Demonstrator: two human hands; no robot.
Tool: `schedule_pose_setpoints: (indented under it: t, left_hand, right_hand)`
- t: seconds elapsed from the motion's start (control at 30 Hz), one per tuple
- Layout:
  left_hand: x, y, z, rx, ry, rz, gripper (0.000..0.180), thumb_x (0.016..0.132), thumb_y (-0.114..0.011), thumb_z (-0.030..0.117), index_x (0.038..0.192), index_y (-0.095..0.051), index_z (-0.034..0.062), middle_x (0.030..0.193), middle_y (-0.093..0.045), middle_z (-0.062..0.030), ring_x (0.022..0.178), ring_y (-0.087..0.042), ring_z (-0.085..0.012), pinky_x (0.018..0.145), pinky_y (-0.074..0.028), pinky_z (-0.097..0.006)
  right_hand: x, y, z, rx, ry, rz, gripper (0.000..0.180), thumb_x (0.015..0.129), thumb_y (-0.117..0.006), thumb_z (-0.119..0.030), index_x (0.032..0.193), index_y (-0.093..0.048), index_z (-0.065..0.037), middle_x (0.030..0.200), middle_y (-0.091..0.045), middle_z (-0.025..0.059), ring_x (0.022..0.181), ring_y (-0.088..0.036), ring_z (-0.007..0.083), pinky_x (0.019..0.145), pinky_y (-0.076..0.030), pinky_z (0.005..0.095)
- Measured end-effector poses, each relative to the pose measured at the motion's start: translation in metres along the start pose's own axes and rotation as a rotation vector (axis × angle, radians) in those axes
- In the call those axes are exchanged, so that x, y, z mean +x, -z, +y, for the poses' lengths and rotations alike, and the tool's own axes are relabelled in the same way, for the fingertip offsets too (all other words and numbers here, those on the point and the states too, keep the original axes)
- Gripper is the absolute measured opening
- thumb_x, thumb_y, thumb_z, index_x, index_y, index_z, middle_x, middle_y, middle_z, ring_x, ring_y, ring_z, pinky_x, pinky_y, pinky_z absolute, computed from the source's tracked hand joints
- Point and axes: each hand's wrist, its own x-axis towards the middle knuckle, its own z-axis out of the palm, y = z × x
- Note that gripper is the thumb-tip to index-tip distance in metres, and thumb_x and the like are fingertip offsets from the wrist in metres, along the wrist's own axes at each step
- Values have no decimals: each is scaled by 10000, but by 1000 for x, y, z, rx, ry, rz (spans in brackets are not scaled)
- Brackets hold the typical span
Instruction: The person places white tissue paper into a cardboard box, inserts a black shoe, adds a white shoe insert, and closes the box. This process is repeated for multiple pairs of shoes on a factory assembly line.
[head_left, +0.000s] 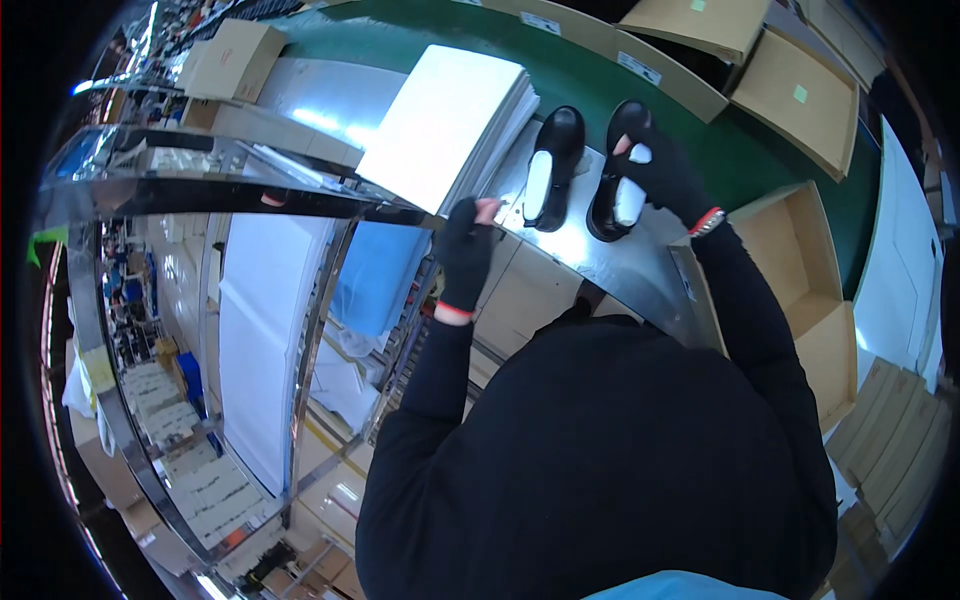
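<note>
Two black shoes with white insoles stand side by side on a shiny metal worktop (610, 265). My right hand (662, 172), in a black fingerless glove, rests on the right shoe (618, 170) and grips its upper. The left shoe (548, 168) stands free beside it. My left hand (468, 243), also gloved, hovers at the near corner of a stack of white sheets (445, 120); whether its pinched fingertips hold something small I cannot tell.
A green conveyor belt (760, 150) runs behind the worktop. Open cardboard boxes (800, 95) lie beyond it, and another open box (800, 270) sits at my right. A closed box (232, 60) stands at the far left. Metal rack rails (240, 190) cross the left side.
</note>
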Motion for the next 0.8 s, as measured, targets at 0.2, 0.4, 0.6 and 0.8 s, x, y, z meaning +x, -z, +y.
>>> schedule_pose_setpoints:
  t: [0.2,0.4,0.6,0.8]
  left_hand:
    - [-36,158,-63,322,144,514,349,1001,-449,263,737,-517,44,642,-514,-25,600,-512,-127,573,-402,-292]
    - [0,299,-113,453,378,584,322,919,-538,301,775,-622,25,629,-585,-78,585,-584,-211,617,-452,-339]
    - [45,293,-130,767,497,239,340,837,-624,397,909,-691,72,803,-689,-117,809,-665,-280,718,-488,-364]
    - [31,384,-183,705,54,395,351,914,-540,319,1061,-651,21,932,-688,-169,866,-660,-308,772,-500,-384]
  right_hand:
    - [-26,-36,46,51,341,116,730,747,-763,-99,1384,-409,-73,1246,-541,121,767,-605,141,701,-492,268]
    - [-113,25,90,-289,190,470,469,762,-774,-201,1112,-504,-44,987,-530,45,930,-517,163,820,-439,301]
    - [-197,11,169,-612,-491,217,942,681,-820,-402,1368,-291,-34,1156,-516,177,969,-598,287,787,-478,370]
    - [-222,-17,232,-682,-630,-97,908,701,-806,-401,1365,-311,-28,1153,-528,177,966,-602,283,792,-481,367]
